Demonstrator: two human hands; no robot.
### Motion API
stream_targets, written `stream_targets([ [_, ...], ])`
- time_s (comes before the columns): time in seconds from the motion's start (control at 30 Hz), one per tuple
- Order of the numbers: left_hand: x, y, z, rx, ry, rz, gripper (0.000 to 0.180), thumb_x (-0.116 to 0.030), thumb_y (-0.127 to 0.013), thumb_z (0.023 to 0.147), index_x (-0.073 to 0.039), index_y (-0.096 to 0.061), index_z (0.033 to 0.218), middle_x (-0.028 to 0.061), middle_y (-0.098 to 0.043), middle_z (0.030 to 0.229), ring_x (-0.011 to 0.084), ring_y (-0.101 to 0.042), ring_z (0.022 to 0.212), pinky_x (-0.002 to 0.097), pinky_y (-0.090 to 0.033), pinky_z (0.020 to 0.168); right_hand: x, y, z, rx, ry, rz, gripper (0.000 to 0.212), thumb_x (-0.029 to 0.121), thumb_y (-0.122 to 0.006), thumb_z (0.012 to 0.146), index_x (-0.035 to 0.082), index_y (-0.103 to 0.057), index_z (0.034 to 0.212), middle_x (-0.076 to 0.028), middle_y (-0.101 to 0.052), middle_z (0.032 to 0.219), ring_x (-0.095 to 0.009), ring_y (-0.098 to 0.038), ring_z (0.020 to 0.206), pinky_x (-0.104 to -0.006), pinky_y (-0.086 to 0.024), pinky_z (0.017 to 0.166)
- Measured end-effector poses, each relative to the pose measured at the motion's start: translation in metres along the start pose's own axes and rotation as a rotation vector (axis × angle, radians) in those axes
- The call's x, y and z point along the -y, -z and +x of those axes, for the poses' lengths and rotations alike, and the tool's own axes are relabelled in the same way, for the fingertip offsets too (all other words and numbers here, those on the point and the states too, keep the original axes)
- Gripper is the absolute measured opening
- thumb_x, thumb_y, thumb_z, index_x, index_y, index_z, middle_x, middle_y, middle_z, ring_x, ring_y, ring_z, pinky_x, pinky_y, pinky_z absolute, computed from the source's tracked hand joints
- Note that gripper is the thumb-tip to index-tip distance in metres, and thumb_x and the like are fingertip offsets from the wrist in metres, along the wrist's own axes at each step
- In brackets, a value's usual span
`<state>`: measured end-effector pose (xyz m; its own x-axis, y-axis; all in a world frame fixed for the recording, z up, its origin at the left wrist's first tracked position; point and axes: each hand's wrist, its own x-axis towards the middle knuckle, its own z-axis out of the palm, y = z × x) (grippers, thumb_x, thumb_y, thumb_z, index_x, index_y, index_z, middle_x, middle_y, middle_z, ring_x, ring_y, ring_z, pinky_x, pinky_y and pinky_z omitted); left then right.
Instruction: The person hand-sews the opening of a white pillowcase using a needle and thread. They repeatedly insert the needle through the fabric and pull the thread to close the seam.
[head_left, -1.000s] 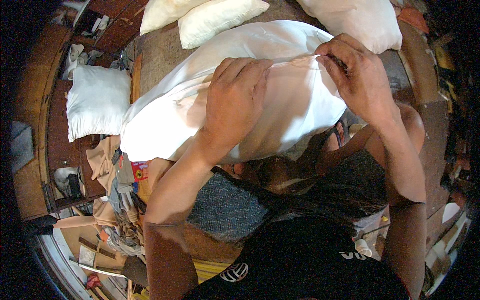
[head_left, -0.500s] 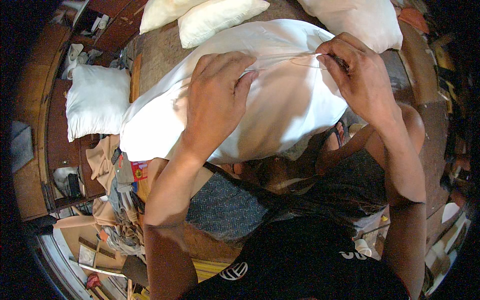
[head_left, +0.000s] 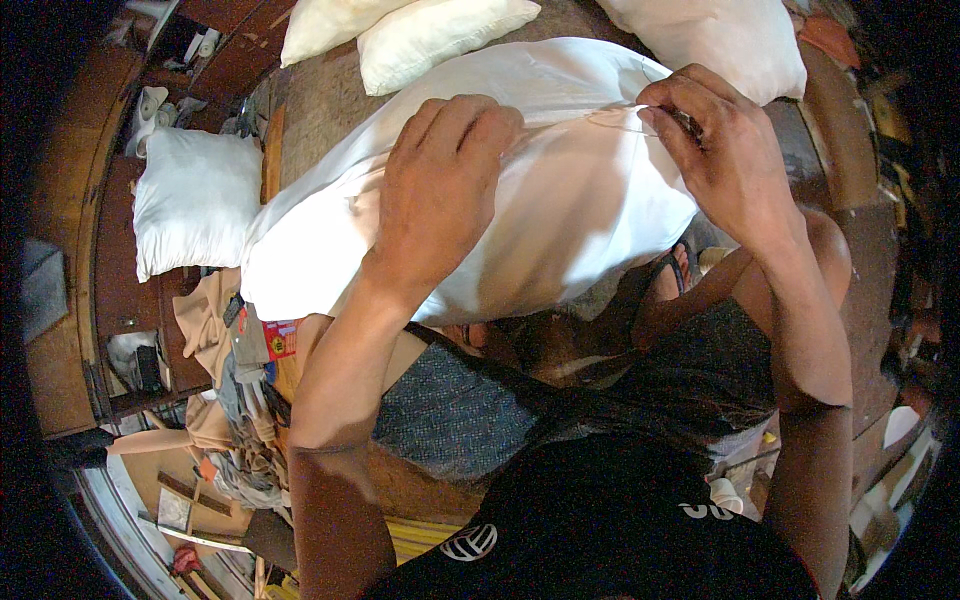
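Note:
A large, plump white pillow (head_left: 560,190) lies in front of me, with a gathered line of cloth running between my hands. My left hand (head_left: 440,190) is closed on this line, fingers curled down and thumb tucked out of sight. Whether a needle is between those fingertips I cannot see. At the far right end of the line, my right hand (head_left: 715,140) pinches the pillow's cloth between thumb and forefinger. A thin loop of thread (head_left: 612,122) lies over the cloth beside the right fingertips.
Two cream pillows (head_left: 445,45) lie at the back, and another white pillow (head_left: 710,40) at the back right. A smaller white pillow (head_left: 195,200) leans by the wooden cabinet (head_left: 125,290) on the left. Crumpled cloths (head_left: 240,380) and scattered wood pieces are at lower left.
My left hand has rolled over slightly, so its thumb, visible before, is now hidden under the fingers. My right hand has stayed almost where it was, still pinching the cloth.

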<state>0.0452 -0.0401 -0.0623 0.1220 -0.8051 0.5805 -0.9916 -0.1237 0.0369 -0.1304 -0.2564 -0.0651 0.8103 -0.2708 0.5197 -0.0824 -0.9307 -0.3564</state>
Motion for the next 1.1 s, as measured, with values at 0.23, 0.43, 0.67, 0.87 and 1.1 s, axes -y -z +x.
stream_targets([
  [0.23, -0.003, -0.003, -0.001, 0.043, 0.038, -0.171, 0.02, -0.012, -0.075, 0.084, -0.005, -0.075, 0.102, 0.0118, -0.068, 0.103, 0.0328, -0.063, 0.1, 0.043, -0.051, 0.091, 0.001, 0.002, -0.001, 0.025, -0.021, -0.004, 0.013, 0.012, -0.069, 0.098, 0.001, -0.072, 0.104, -0.015, -0.068, 0.097, -0.035, -0.07, 0.089, -0.0412, -0.054, 0.08],
  [0.43, -0.015, -0.014, 0.0, -0.008, 0.138, -0.129, 0.015, -0.017, -0.077, 0.087, -0.006, -0.077, 0.097, 0.0117, -0.07, 0.1, 0.0332, -0.063, 0.099, 0.0422, -0.051, 0.089, 0.0, 0.002, 0.0, 0.031, -0.02, -0.009, 0.013, 0.012, -0.069, 0.098, 0.001, -0.072, 0.104, -0.015, -0.068, 0.097, -0.035, -0.07, 0.089, -0.0413, -0.054, 0.08],
  [0.67, -0.014, -0.004, 0.001, 0.057, 0.252, -0.263, 0.011, -0.013, -0.074, 0.089, -0.004, -0.078, 0.094, 0.0124, -0.072, 0.097, 0.0338, -0.065, 0.095, 0.0423, -0.052, 0.088, 0.0, 0.003, 0.0, 0.03, 0.004, 0.011, 0.012, 0.011, -0.069, 0.098, 0.001, -0.072, 0.103, -0.015, -0.068, 0.097, -0.035, -0.07, 0.088, -0.0411, -0.054, 0.079],
  [0.87, -0.01, -0.007, -0.002, 0.013, 0.192, -0.256, 0.011, -0.01, -0.073, 0.091, -0.004, -0.077, 0.099, 0.0125, -0.073, 0.096, 0.0343, -0.066, 0.093, 0.0433, -0.053, 0.087, -0.001, 0.003, -0.001, 0.017, 0.003, 0.015, 0.012, 0.011, -0.069, 0.098, 0.002, -0.072, 0.103, -0.015, -0.068, 0.097, -0.036, -0.07, 0.088, -0.0413, -0.054, 0.078],
  [1.1, -0.017, -0.008, 0.001, 0.024, 0.259, -0.252, 0.011, -0.01, -0.072, 0.092, -0.004, -0.076, 0.101, 0.0142, -0.073, 0.097, 0.0337, -0.067, 0.093, 0.0423, -0.054, 0.084, -0.001, 0.003, 0.0, 0.034, -0.004, -0.008, 0.012, 0.011, -0.069, 0.098, 0.001, -0.072, 0.104, -0.015, -0.068, 0.098, -0.035, -0.07, 0.091, -0.0412, -0.054, 0.081],
])
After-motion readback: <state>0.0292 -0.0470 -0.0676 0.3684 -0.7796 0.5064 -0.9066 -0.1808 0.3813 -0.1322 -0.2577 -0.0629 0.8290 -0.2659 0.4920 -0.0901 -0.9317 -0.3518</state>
